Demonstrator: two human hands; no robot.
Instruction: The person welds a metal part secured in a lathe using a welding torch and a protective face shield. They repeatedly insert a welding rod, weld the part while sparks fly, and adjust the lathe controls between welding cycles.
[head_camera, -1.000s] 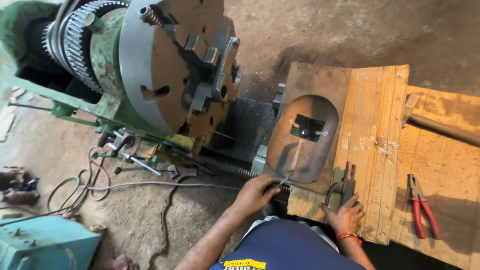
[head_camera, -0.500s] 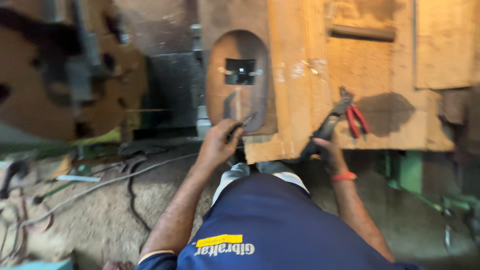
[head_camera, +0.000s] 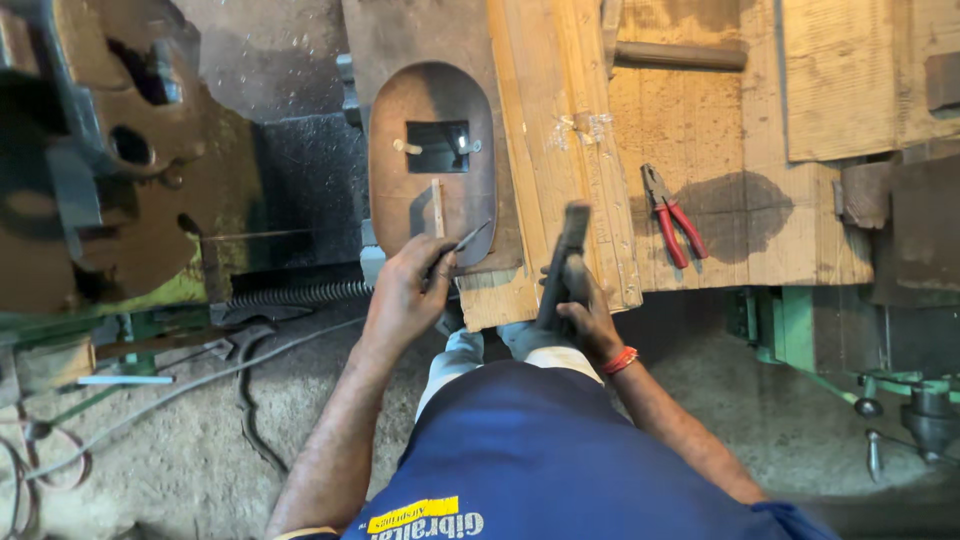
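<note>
Two slim, dark, perhaps metal tools (head_camera: 565, 265) in hands.

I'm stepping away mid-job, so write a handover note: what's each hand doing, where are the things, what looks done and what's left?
Left hand: grips a thin pointed metal tool, tip on the oval plate.
Right hand: holds a dark flat metal bar upright over the wooden board.
Red-handled pliers lie unused on the board, to the right.
Done: the plate already has a rectangular cutout.
Left: cannot tell from this view how much work on the plate remains.
</note>
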